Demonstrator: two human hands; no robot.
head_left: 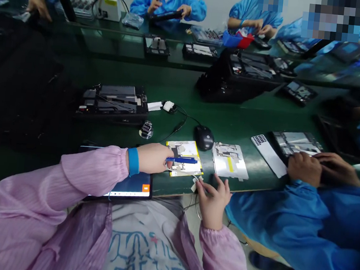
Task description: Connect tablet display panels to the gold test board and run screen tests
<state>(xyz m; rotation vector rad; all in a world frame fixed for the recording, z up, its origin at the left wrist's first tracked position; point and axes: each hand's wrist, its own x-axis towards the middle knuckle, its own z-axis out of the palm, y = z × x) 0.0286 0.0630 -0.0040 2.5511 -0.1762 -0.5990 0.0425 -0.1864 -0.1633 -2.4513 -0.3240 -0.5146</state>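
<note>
My left hand [154, 158], with a blue band at the wrist, is closed round a blue pen [184, 160]. The pen lies nearly level over a tablet's inner plate [181, 148] with yellow edges, partly covered by that hand. At the plate's near right corner, the thumb and index finger of my right hand [212, 199] pinch a thin white cable [196, 177]; its other fingers are spread. White tape tabs [193, 185] hang beside the fingertips. A second silver plate [239, 166] with a yellow strip lies just beyond my right hand.
A lit tablet [132, 185] lies partly under my left forearm. Behind are a black mouse [204, 137], a small black part [146, 129] and a stack of opened tablets [113, 103]. At right, a co-worker's hands [306, 168] work near a white strip [269, 155].
</note>
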